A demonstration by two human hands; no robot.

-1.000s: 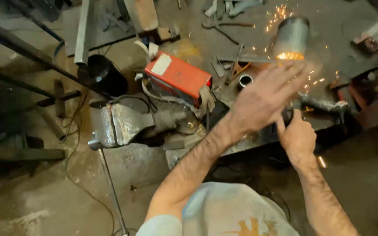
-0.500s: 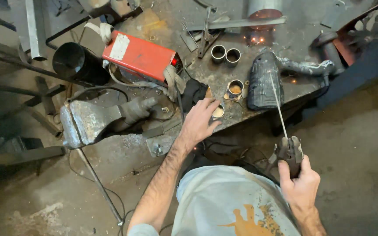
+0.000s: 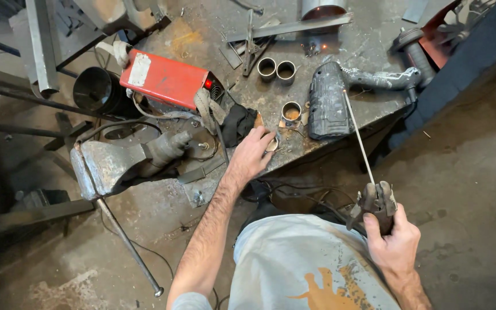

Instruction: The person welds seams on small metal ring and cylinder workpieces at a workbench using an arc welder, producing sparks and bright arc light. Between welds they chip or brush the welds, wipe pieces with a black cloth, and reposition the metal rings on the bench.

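Note:
My left hand [image 3: 252, 154] rests on the front edge of a steel workbench [image 3: 368, 49], fingers closed around a short metal ring [image 3: 272, 144]. My right hand [image 3: 394, 241] is pulled back near my body and grips a welding electrode holder [image 3: 376, 202]. Its thin rod [image 3: 358, 136] points up toward the bench, its tip near a dark welding mask [image 3: 327, 108] lying face down. Another short pipe ring [image 3: 291, 111] stands just beyond my left hand; two more rings [image 3: 276, 69] sit farther back.
A red welding machine [image 3: 165, 77] sits at the bench's left end, a black cloth [image 3: 237, 123] beside it. A large bench vise [image 3: 116, 163] with a long handle sticks out at the left. Flat steel bars [image 3: 288, 28], a black bucket [image 3: 96, 90], cables and concrete floor surround.
My right hand pulled the electrode holder back from the bench toward my body and the sparks stopped. My left hand dropped from in front of my view onto the bench edge, taking a ring.

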